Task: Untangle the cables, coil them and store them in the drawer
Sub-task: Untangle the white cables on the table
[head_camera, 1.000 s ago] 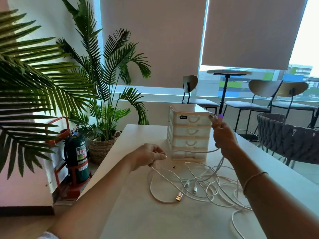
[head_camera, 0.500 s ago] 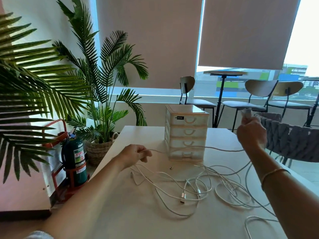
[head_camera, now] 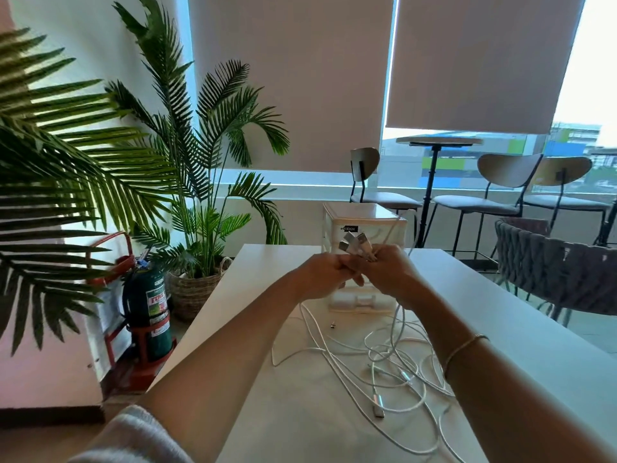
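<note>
A tangle of white cables (head_camera: 394,362) lies on the white table (head_camera: 521,329), several silver plugs among the loops. My left hand (head_camera: 322,274) and my right hand (head_camera: 390,272) meet above the table in front of the drawer unit (head_camera: 364,222), a small translucent white box with stacked drawers, all shut. Both hands pinch the same white cable, and its two plug ends (head_camera: 355,245) stick up side by side between the fingers. The cable's strands hang from both hands down into the tangle.
Palm plants (head_camera: 200,182) and a green fire extinguisher (head_camera: 148,309) stand left of the table. A woven grey chair (head_camera: 561,272) is at the table's right edge. Bar stools and a high table (head_camera: 437,142) line the window behind.
My hands were apart, stretching one cable between them. They have come together in front of the drawer unit, bringing the cable's two plug ends side by side.
</note>
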A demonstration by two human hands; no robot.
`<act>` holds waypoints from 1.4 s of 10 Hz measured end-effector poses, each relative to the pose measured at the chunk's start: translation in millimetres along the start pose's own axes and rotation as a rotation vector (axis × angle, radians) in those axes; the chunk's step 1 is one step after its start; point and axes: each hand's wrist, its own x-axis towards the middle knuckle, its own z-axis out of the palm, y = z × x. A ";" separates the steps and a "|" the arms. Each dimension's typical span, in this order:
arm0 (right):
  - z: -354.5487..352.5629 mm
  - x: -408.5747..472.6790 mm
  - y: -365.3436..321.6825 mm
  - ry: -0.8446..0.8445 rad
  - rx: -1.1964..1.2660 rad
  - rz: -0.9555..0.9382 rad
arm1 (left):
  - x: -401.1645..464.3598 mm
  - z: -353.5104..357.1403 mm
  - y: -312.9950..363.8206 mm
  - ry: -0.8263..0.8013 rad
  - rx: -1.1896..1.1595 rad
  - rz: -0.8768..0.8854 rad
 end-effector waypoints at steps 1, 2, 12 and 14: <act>0.3 1.8 5.5 0.043 -0.031 0.062 | -5.6 -3.2 -4.5 -0.010 0.146 0.016; -4.5 7.2 16.8 0.142 -0.030 0.136 | -10.9 -7.1 -16.1 0.030 0.120 -0.024; -52.2 -5.1 64.3 -0.157 -0.369 0.655 | 7.7 -43.3 -23.7 0.608 -0.494 -0.137; -55.0 2.1 52.8 -0.196 -0.333 0.638 | 18.6 -54.3 -24.9 0.858 -0.509 -0.116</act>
